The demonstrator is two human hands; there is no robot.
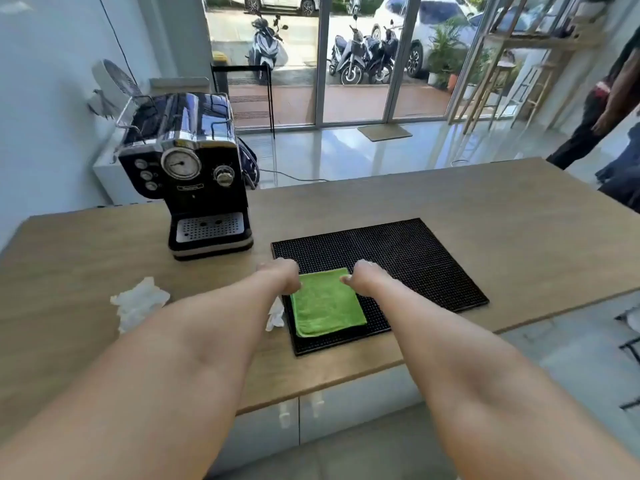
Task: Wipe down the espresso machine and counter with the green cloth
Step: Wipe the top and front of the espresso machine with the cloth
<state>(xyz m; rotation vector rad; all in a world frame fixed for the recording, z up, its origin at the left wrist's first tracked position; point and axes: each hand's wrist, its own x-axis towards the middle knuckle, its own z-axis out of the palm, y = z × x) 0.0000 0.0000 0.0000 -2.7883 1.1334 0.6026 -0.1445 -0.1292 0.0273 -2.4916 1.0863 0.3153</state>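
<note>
The folded green cloth [327,303] is seen between and just below both hands, lying on the black bar mat [415,258] on the counter [485,209]. Its far corners are touched by the left hand [282,275] and right hand [363,275], both curled downward; whether they are pinching it cannot be told. The espresso machine [194,174] stands beyond the left hand.
</note>
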